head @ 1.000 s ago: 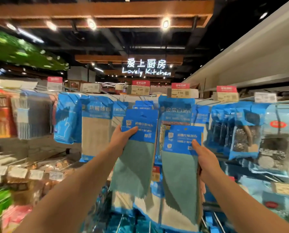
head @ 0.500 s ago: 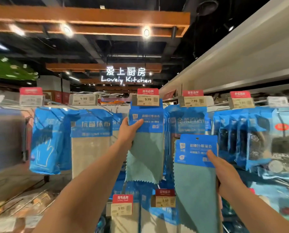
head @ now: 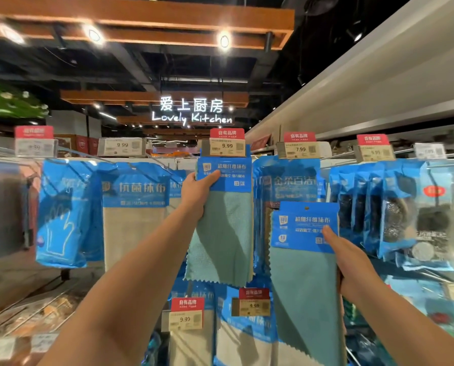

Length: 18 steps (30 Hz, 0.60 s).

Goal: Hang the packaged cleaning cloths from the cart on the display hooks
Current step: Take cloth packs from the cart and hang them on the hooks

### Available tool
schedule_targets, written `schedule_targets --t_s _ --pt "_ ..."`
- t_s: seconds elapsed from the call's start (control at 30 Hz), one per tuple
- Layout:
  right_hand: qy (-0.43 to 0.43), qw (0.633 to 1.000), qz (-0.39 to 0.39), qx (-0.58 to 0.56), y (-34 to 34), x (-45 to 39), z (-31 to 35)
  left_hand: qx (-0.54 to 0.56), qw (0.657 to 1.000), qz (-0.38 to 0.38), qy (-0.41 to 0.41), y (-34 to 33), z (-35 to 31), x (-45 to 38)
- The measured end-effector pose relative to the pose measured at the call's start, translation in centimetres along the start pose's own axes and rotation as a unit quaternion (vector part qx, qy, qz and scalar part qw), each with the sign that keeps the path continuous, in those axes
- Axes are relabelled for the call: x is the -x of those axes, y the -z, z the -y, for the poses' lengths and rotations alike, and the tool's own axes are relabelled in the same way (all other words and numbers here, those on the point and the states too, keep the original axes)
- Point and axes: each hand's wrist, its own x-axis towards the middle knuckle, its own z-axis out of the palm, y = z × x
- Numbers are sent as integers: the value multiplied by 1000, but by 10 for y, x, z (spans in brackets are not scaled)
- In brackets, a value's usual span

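Pinching one teal cloth pack (head: 224, 207) under the 9.99 tag (head: 227, 146), the left hand (head: 196, 195) is at 12 o'clock; the right hand (head: 352, 262), at 3 o'clock, grips a second pack (head: 303, 249), thumb on its blue header.

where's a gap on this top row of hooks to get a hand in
The only gap shows between the glove packs and the blurred dark packs at far left. From the beige cloth packs rightward past the left hand to the steel scrubber packs, packs overlap.

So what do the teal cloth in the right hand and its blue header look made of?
The teal cloth looks like soft matte woven fabric, probably microfibre: fine weave, zigzag-cut edge, limp drape. Its blue header looks like printed card or stiff paper with a punched hang hole; it stays flat under the right hand.
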Motion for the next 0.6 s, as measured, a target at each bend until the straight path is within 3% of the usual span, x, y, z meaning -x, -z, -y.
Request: schedule_targets --t_s 0.2,0.6 --pt "-1 1000 15 14 0 3 2 -86 996 -20 -20 8 18 5" --pt "0 999 39 17 12 -16 -7 -32 996 18 -76 14 23 14"
